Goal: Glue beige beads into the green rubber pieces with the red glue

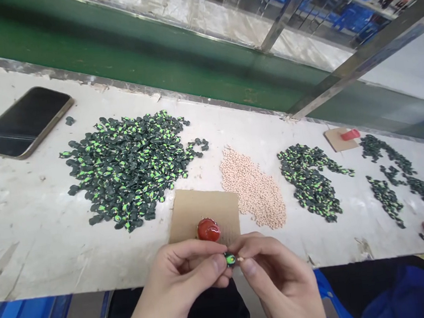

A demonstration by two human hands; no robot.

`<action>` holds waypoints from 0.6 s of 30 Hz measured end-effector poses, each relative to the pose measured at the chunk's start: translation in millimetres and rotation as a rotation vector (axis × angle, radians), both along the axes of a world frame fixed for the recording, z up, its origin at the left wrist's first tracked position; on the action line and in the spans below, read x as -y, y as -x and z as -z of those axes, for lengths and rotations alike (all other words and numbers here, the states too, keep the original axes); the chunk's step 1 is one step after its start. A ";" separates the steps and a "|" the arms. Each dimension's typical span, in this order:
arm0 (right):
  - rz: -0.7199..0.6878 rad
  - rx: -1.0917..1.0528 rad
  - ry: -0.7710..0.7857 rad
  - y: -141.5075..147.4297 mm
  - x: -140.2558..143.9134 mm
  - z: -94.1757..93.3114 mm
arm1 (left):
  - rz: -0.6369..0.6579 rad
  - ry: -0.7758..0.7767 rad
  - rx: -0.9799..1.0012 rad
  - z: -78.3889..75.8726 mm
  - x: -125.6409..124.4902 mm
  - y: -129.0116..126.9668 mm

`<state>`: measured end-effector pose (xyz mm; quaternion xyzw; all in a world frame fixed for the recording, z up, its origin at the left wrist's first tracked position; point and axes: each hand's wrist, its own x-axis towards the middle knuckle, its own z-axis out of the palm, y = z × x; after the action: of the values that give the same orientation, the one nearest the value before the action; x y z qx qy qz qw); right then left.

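The left hand (185, 274) pinches a small dark piece (229, 260) between thumb and fingers, over the tabletop's (49, 259) near edge. The right hand's (283, 272) thumb and forefinger nip a pale bead (240, 259) just beside it. The piece shows a bright green patch; its exposed end faces the right hand, but fingers hide its long axis. Beyond, a round cup (199, 225) holds glossy red liquid (209, 230) on cardboard (182, 209), between a heap of similar pieces (130, 162) and a bead pile (252, 190).
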<state>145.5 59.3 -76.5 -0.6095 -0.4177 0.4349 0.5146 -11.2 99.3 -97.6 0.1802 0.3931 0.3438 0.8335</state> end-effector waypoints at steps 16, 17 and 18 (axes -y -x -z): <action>-0.201 -0.121 0.078 -14.3 -17.4 -14.2 | 0.094 -0.097 -0.241 -37.5 -14.8 2.5; -0.193 -0.103 0.049 -13.4 -16.6 -13.6 | 0.094 -0.100 -0.236 -37.6 -15.7 1.5; -0.185 -0.065 -0.003 -12.4 -15.4 -13.1 | 0.101 -0.111 -0.229 -37.1 -16.3 0.4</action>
<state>157.9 74.7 -63.4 -0.5530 -0.4560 0.4996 0.4864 -11.7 115.6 -60.5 0.2835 0.4567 0.2996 0.7882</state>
